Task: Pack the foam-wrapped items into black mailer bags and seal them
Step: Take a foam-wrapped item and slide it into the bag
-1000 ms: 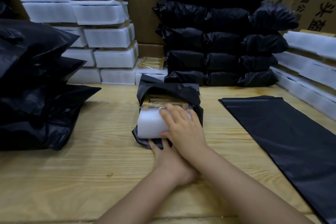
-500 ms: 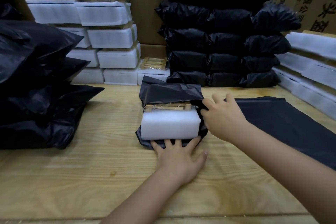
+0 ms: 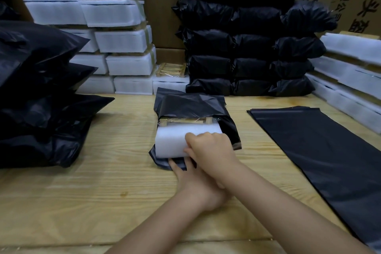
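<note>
At the mouth of a black mailer bag [image 3: 189, 103], the fingers [image 3: 198, 137] of a packer's right hand [image 3: 212, 148] curl over the near top edge of a foam-wrapped item [image 3: 175, 140] and grip it at its right end. The left hand [image 3: 195, 185] lies beneath the crossing right wrist. Its straight fingers [image 3: 177, 168] press the bag's lower lip flat against the wooden table [image 3: 92, 181].

The item sits about halfway inside the bag. Its far end is under the crumpled upper flap and its white near end is still exposed, with wooden slats [image 3: 185, 120] showing under clear film between foam and flap.

Half a second earlier the right hand was off the item, tugging the plastic at the bag's right edge. It has now come back onto the foam, while the left hand has stayed on the lip. The mouth appears to have been loosened, so the item can probably be pushed fully in. Sealing has not begun.

Spare flat bags [image 3: 319, 150] lie to the right. Finished black parcels [image 3: 247, 47] are stacked at the back against cardboard boxes [image 3: 162, 6], beside white foam-wrapped stock [image 3: 123, 39]. More black bags [image 3: 41, 88] are heaped on the left.
</note>
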A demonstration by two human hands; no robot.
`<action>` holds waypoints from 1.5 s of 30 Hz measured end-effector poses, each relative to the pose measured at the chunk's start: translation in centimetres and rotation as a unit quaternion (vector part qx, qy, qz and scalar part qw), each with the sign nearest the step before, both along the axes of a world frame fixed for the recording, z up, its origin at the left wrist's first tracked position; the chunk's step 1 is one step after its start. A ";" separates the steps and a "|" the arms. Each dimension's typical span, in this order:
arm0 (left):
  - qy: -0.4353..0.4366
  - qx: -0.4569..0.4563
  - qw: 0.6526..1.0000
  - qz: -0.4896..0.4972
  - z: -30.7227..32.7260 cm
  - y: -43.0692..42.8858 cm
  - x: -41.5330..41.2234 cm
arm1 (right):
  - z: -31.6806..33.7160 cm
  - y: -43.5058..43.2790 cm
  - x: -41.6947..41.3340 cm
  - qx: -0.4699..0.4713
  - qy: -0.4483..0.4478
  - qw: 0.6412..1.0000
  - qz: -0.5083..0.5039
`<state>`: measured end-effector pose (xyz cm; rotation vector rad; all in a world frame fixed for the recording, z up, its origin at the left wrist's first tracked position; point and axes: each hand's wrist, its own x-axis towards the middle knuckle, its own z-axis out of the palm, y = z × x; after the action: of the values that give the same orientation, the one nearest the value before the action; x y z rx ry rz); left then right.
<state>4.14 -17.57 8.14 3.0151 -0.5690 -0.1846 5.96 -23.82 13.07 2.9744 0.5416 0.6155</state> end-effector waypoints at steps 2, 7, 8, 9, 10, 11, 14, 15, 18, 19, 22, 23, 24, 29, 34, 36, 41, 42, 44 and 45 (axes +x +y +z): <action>0.008 0.006 1.000 -0.005 0.2 -0.1 -0.2 | -0.4 0.1 0.8 0.012 -0.011 1.000 -0.004; 0.037 0.006 0.999 -0.021 0.3 -0.7 -1.0 | -1.0 -0.1 2.1 0.035 0.004 0.999 -0.018; 0.043 0.009 0.999 -0.024 0.2 -0.7 -1.2 | -1.1 -0.1 2.4 0.032 0.009 0.999 -0.023; 0.049 0.015 0.998 -0.025 0.0 -0.8 -1.5 | -1.3 -0.2 2.7 0.032 0.010 0.999 -0.024; 0.056 0.025 0.998 -0.027 0.0 -0.8 -1.8 | -1.5 -0.3 3.1 0.036 0.011 0.999 -0.025; 0.061 0.033 0.997 -0.032 -0.1 -0.8 -2.2 | -1.7 -0.3 3.4 0.042 0.010 0.999 -0.028; 0.084 0.041 0.995 -0.042 0.2 -0.7 -2.8 | -2.3 -0.5 4.0 0.066 -0.005 0.998 -0.015; 0.109 0.027 0.992 -0.051 0.8 -0.5 -2.6 | -2.4 -0.8 4.0 0.081 -0.006 0.997 -0.006; 0.218 -0.106 0.968 -0.069 3.4 1.4 -0.8 | -3.0 -2.0 3.7 0.143 0.000 0.990 0.004; 0.214 -0.190 0.957 -0.053 4.3 2.4 -0.4 | -3.0 -2.6 3.5 0.152 0.007 0.988 -0.009; -0.003 -0.328 0.942 0.066 4.6 4.5 1.5 | -3.5 -3.6 2.9 0.103 0.020 0.992 -0.067; -0.088 -0.300 0.947 0.079 4.4 4.6 2.0 | -3.5 -3.4 2.6 0.069 0.005 0.995 -0.078; -0.141 -0.256 0.953 0.079 4.1 4.6 2.5 | -3.5 -3.0 2.3 0.028 -0.016 0.996 -0.084; -0.302 -0.091 0.949 0.018 2.0 3.9 3.8 | -2.3 -1.3 2.0 -0.035 -0.043 0.991 -0.125; -0.248 -0.109 0.962 0.044 -0.3 3.8 4.8 | -4.3 -2.1 1.7 0.004 -0.101 0.986 -0.134; -0.210 -0.106 0.969 0.078 -1.1 4.0 5.5 | -4.7 -2.4 1.7 0.042 -0.078 0.983 -0.161; -0.116 -0.150 0.976 0.108 -1.4 4.3 5.9 | -4.8 -2.8 2.1 0.071 0.006 0.975 -0.209; -0.116 -0.143 0.977 0.109 -1.6 4.3 5.9 | -4.5 -2.9 1.9 0.088 -0.007 0.976 -0.200; -0.128 -0.146 0.974 0.114 -1.6 4.5 5.8 | -3.6 -3.2 1.2 0.127 -0.099 0.975 -0.151; -0.135 -0.150 0.973 0.114 -1.6 4.5 5.8 | -3.4 -3.5 1.0 0.142 -0.157 0.968 -0.134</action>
<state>9.97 -13.04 6.59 2.7907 -0.2336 0.3003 7.00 -27.33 9.66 3.0264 0.0278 1.1906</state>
